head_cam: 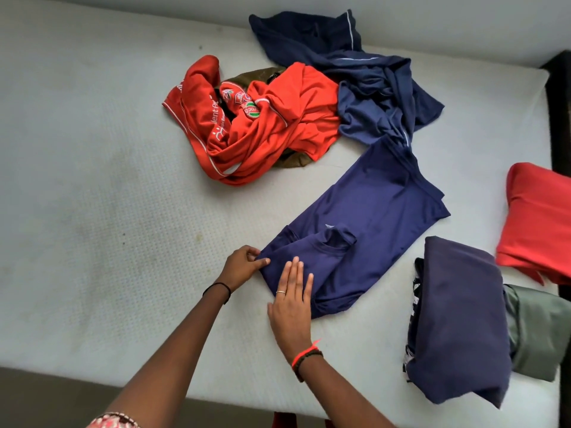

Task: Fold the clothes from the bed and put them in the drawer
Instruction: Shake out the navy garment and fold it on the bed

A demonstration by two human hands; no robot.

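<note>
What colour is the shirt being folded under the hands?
Dark navy blue, plain: the smooth knit T-shirt laid flat on the mattress, seen in the head view.

Navy T-shirt (364,217) lies flat on bed (92,180), partly folded; unfolded red (262,125) and blue clothes (355,72) heaped beyond, apparently overlapping.

White textured mattress (108,186) with faint stains, pale wall (463,23) behind it, dark bed frame (559,118) at right edge, brown floor (46,393) at lower left.
</note>
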